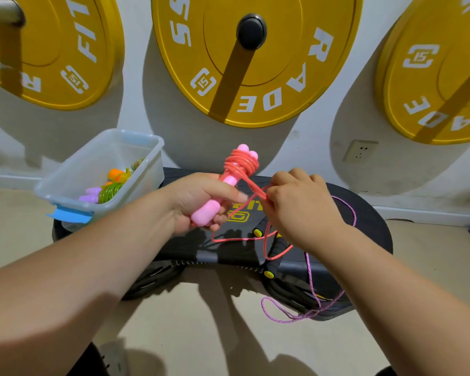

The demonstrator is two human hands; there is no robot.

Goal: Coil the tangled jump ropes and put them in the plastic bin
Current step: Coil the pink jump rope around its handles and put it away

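Note:
My left hand (pixel 198 199) grips the pink jump-rope handles (pixel 209 204), held upright, with coral-red cord (pixel 240 164) wound in several turns round their tops. My right hand (pixel 299 202) pinches the loose stretch of that red cord just right of the handles; the rest of it trails in loops (pixel 266 240) over the black bench. A purple braided rope (pixel 310 294) with black handles tipped in yellow (pixel 272 256) lies on the bench under my right wrist and hangs off its front. The clear plastic bin (pixel 136 172) stands at the left and holds a coiled green rope (pixel 110 191).
The black padded bench (pixel 364 213) stands against a white wall hung with yellow weight plates (pixel 255 58). Dark plates (pixel 152 280) lie under the bench. A wall socket (pixel 360 151) is at the right. Pale floor spreads in front.

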